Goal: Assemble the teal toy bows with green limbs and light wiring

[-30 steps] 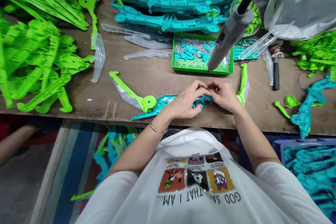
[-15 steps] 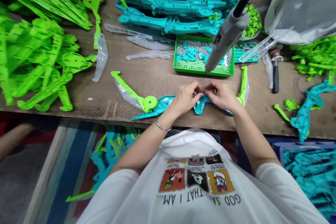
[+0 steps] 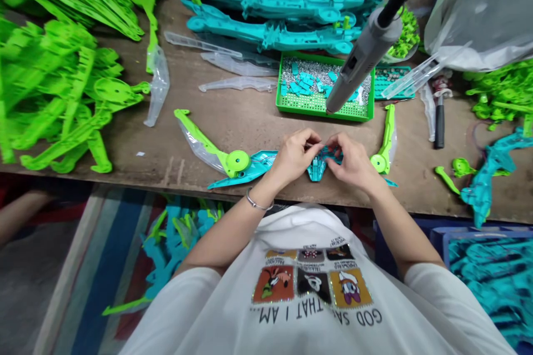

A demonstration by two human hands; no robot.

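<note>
A teal toy bow frame lies along the near edge of the wooden workbench, with bright green limbs at each end, one green limb on the left and another green limb on the right. My left hand and my right hand meet over its teal middle grip. Both hands have their fingers curled and pinched on the grip's top. What the fingertips pinch there is too small to make out.
A grey electric screwdriver hangs over a green tray of screws and small teal parts. Teal frames are stacked at the back, green parts piled left and right. A hammer lies to the right. A blue bin holds teal parts.
Both hands stay pinched on the teal grip, with small finger shifts. The right green limb now shows more beside my right hand. The view has shifted slightly.
</note>
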